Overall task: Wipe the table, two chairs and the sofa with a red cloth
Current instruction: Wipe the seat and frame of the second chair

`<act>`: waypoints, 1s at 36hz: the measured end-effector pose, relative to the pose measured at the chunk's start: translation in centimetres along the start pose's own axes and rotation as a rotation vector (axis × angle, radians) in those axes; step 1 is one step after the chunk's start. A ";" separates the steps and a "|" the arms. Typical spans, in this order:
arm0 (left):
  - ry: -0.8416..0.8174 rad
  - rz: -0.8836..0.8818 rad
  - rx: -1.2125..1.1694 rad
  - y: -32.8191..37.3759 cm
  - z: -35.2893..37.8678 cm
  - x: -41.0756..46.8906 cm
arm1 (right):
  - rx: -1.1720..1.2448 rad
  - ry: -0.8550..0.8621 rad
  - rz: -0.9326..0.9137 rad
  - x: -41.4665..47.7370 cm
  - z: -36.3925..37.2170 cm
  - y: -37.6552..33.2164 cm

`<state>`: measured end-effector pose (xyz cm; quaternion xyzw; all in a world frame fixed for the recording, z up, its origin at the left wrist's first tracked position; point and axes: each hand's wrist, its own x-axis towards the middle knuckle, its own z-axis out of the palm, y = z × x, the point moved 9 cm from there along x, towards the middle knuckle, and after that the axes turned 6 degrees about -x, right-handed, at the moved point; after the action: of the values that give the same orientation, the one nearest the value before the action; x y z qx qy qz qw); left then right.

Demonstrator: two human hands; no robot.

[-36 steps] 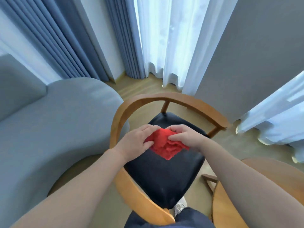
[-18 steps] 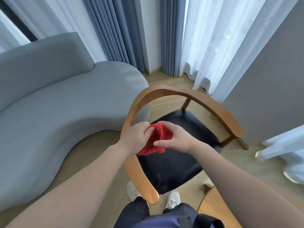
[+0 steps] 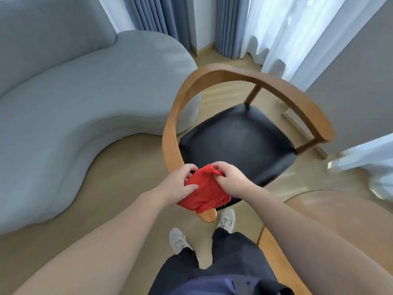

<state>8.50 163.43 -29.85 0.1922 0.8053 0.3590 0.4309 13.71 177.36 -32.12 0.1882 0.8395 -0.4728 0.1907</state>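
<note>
- The red cloth (image 3: 203,193) is bunched up and held in the air between both hands, over the near end of the chair's left armrest. Whether it touches the wood there cannot be told.
- The left hand (image 3: 178,184) grasps the cloth's left side, with the thumb pressed on top of the fabric and the fingers curled over its upper edge.
- The right hand (image 3: 232,180) pinches the cloth's upper right part, with the fingers bent into the folds.
- The chair (image 3: 214,76) has a curved wooden rail that serves as back and arms, and a black padded seat (image 3: 238,141). The rounded tip of its left arm pokes out just below the cloth.
- A grey curved sofa (image 3: 91,96) fills the left side, its rounded end just beside the chair's rail.
- At lower right, the edge of a round wooden tabletop (image 3: 340,206) shows behind the right forearm.
- Blue-grey curtains (image 3: 161,15) and sheer white ones (image 3: 276,30) hang at the far side, reaching the pale wooden floor (image 3: 127,171).
- The person stands in dark trousers (image 3: 225,265) and light grey shoes (image 3: 179,241), feet near the chair's front corner.
</note>
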 end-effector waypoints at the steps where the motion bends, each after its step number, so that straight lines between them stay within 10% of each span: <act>1: -0.008 -0.008 0.003 -1.0 0.5 0.2 | 0.012 0.004 0.038 0.1 1.0 1.1; 13: 0.018 -0.071 0.087 -10.1 4.2 0.6 | -0.034 0.050 0.388 0.2 8.6 9.9; 22: 0.102 -0.012 0.057 -11.1 3.3 0.6 | -0.403 0.501 -0.024 -2.0 7.4 3.9; 36: 0.278 0.195 0.102 -9.6 0.4 2.3 | -0.506 0.121 0.193 0.1 13.8 6.5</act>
<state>7.50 158.64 -38.41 0.2394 0.8519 0.3809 0.2683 18.84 168.59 -43.48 0.2417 0.9188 -0.2156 0.2254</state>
